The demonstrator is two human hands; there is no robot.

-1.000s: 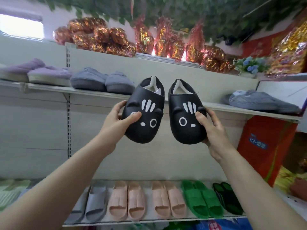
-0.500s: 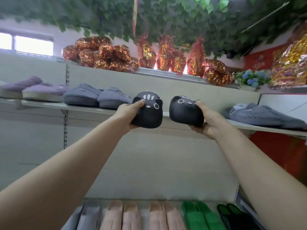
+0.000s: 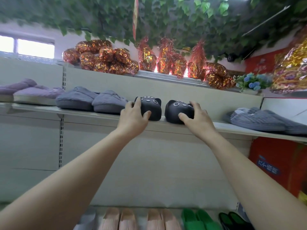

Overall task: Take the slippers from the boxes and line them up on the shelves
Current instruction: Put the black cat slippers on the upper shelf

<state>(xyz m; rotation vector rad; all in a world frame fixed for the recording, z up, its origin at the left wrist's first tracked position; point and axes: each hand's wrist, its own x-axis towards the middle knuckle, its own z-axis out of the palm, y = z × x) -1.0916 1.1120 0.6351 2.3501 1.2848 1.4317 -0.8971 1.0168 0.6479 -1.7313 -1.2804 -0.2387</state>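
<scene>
Rounded black slippers [image 3: 153, 107] now on shelf [image 3: 224, 127]

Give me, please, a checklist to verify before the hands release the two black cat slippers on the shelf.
1. The left black slipper rests on the shelf: ok.
2. The right black slipper rests on the shelf: ok.
3. Cat faces point to the front: ok.
4. Pair closed up like the grey pair beside it: not ok, a gap shows.
5. Clearance from the grey pair: cannot tell, the left hand covers it.
6. The right hand grips its slipper only: ok.
</scene>
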